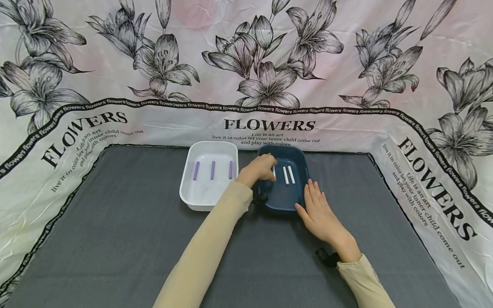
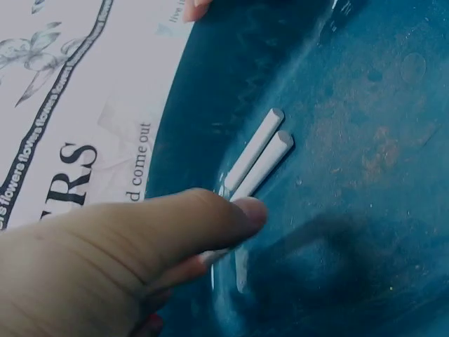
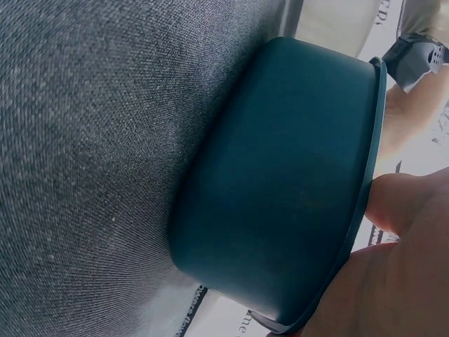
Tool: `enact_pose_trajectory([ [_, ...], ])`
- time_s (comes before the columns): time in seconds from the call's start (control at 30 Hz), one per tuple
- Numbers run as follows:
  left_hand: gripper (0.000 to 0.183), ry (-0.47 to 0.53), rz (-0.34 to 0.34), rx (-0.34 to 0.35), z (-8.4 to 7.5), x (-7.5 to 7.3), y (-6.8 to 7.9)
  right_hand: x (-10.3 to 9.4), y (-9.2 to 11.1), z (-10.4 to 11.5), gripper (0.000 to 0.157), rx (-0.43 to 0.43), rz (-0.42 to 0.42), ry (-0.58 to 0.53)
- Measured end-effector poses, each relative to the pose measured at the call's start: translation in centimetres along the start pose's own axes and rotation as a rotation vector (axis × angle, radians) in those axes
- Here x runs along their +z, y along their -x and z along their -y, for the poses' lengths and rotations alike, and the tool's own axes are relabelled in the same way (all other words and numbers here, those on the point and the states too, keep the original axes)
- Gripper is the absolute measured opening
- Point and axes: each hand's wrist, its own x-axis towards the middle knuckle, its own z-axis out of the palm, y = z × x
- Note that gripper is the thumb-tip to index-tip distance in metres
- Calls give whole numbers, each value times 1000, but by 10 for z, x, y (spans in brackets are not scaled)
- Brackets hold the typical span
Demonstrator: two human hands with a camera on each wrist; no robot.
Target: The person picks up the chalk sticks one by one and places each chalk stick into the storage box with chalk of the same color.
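Note:
My left hand (image 1: 259, 169) reaches over the left side of a dark blue tray (image 1: 283, 204) and pinches a white chalk stick (image 1: 274, 172) between thumb and fingers. In the left wrist view, the thumb hides much of that stick. Two more white chalk sticks (image 1: 288, 175) lie side by side on the tray's floor, right of the fingers. With its fingers fairly straight, my right hand (image 1: 321, 214) rests against the tray's right rim. The right wrist view shows the tray's outer wall (image 3: 280, 182), with the thumb and fingers at the rim.
Left of the blue tray stands a white tray (image 1: 200, 206), with three purple sticks (image 1: 212, 170) lying apart in it. Both trays sit on a grey cloth (image 1: 127, 222) near its far edge. A flower-printed border (image 1: 173, 124) surrounds the grey area.

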Motion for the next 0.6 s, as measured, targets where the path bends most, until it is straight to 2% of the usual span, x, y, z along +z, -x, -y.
enact_pose_trajectory([
  [0.13,55,-117,1,5,-2,3,-1,1,0,-1,74,-3,-1,-4],
  [0.33,42,-264,51,-2,-4,9,-3,4,-1,-3,74,-17,2,-8],
  [0.6,32,-336,47,11,-6,13,-4,4,0,-4,75,1,14,1],
])
